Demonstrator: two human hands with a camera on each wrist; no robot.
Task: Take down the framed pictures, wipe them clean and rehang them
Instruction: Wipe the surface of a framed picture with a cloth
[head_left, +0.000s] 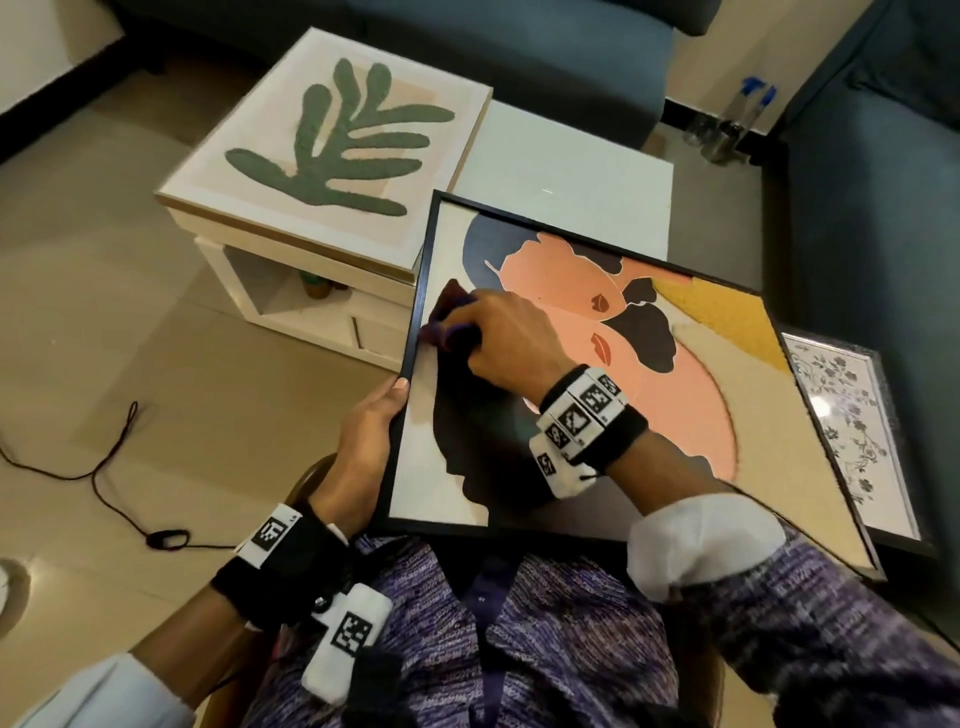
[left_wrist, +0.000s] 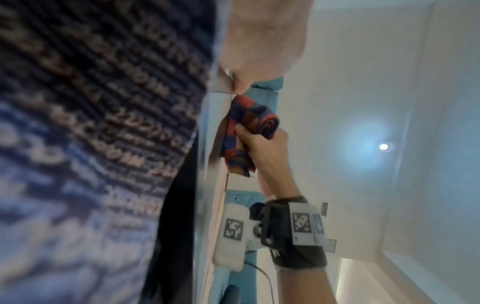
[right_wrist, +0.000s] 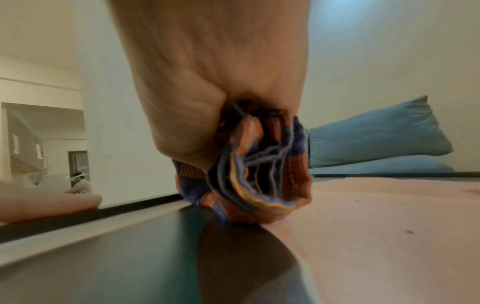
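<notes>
Picture (head_left: 597, 364): stiff, probably glazed; hold by its rim.
Left hand (head_left: 363, 431): grips your picture's left edge.
Right hand (head_left: 498, 332): bunched around cloth (head_left: 447, 317).

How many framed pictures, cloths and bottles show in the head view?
Framed pictures: 3 (black-framed abstract, green leaf picture, floral print)
Checked cloth: 1
Bottles with blue caps: 2
Total: 6
</notes>
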